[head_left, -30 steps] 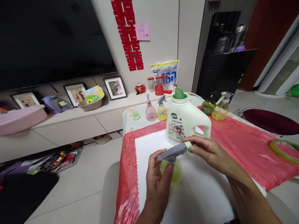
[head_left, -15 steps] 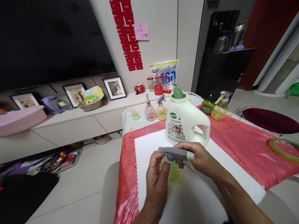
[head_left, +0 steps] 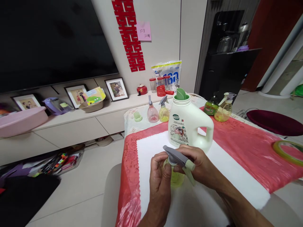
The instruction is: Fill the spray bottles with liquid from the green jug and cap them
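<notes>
A yellow spray bottle (head_left: 177,179) stands on the white mat (head_left: 149,151), in front of me. My left hand (head_left: 159,176) is wrapped round its neck and upper body. Its grey spray head (head_left: 178,156), with a pale green nozzle and trigger, sits on the neck and points to the right. My right hand (head_left: 197,159) grips that spray head from behind; some of its fingers are hidden. Just beyond both hands stands a large pale green detergent jug (head_left: 191,121) without a cap, a green spout (head_left: 181,94) showing in its mouth.
Behind the jug are a pink spray bottle (head_left: 152,113), another yellow one (head_left: 163,113) and a green cap (head_left: 137,117). Two more bottles, one a yellow spray bottle (head_left: 222,112), stand at right. A tape roll (head_left: 281,151) lies on the red cover (head_left: 243,135).
The spray head has turned, its nozzle end swinging toward me. My right hand has moved slightly with it; my left hand keeps its hold on the bottle.
</notes>
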`<action>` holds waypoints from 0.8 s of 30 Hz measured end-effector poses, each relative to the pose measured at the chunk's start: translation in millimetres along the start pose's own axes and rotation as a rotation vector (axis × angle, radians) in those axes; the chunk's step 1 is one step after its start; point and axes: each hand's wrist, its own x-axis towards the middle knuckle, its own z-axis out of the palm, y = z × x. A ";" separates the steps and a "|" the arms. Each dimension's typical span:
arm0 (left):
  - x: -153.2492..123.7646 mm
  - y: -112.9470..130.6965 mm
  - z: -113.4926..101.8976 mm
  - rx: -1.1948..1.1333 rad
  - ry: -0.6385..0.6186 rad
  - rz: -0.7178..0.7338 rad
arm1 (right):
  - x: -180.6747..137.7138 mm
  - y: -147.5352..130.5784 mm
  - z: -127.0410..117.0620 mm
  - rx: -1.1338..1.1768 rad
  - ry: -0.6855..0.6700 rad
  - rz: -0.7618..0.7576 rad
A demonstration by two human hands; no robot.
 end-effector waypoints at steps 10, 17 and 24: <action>7.5 9.5 3.8 -0.192 -0.022 -0.165 | -3.1 8.7 4.8 -0.049 0.011 0.064; 5.5 9.3 7.8 -0.209 0.019 -0.122 | 0.2 6.7 -8.0 0.011 -0.155 0.035; 5.1 6.5 -0.8 -0.100 0.059 -0.134 | 1.1 7.5 4.9 0.027 -0.002 0.128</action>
